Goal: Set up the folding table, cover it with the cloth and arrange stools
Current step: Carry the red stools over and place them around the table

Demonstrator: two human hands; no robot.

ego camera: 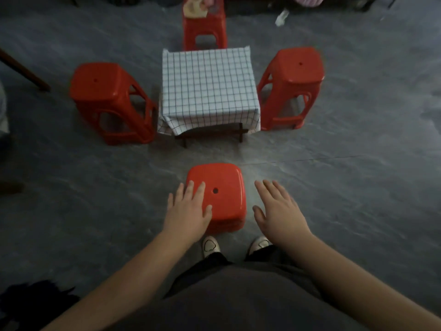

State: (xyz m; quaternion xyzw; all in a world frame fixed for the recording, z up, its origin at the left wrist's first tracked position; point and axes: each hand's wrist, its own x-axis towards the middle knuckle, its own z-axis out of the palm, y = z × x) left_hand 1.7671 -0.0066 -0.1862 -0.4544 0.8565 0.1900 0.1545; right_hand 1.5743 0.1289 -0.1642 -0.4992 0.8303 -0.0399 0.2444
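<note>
A small folding table stands mid-floor under a white cloth with a dark grid; its dark legs show below the near hem. Red plastic stools stand at its left, its right and behind it. A fourth red stool stands in front of my feet, short of the table. My left hand lies over that stool's left edge with fingers straight. My right hand hovers open beside its right side, apart from it.
The floor is grey and stone-patterned. Something pale lies on the far stool's seat. A dark wooden leg slants in at the left edge. A white scrap lies at the back. My white shoes are just behind the near stool.
</note>
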